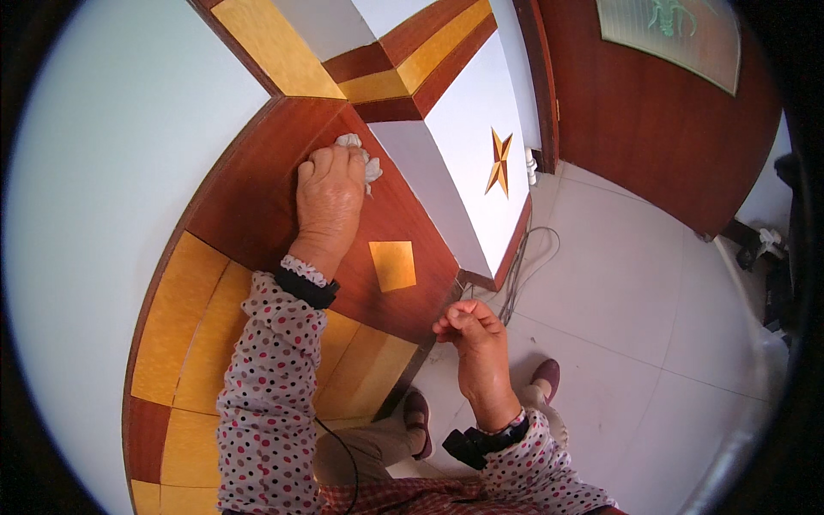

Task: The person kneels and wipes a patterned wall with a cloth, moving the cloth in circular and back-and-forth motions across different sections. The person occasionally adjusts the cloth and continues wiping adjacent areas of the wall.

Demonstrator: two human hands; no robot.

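Note:
My left hand presses a crumpled whitish cloth or tissue against a reddish-brown wood-veneer panel. Part of the cloth is hidden under the fingers. Below that hand, a yellow four-sided inlay is set in the panel. My right hand hangs above the floor, off the panel's lower right corner. Its fingers are curled in towards the thumb, and nothing shows in them. Yellow veneer panels with thin seams adjoin the brown one beneath my left forearm.
A white panel with a star-shaped inlay juts out beyond the brown one. Loose grey cables lie along its foot on the tiled floor. A brown door stands at upper right. A pale wall borders the left side.

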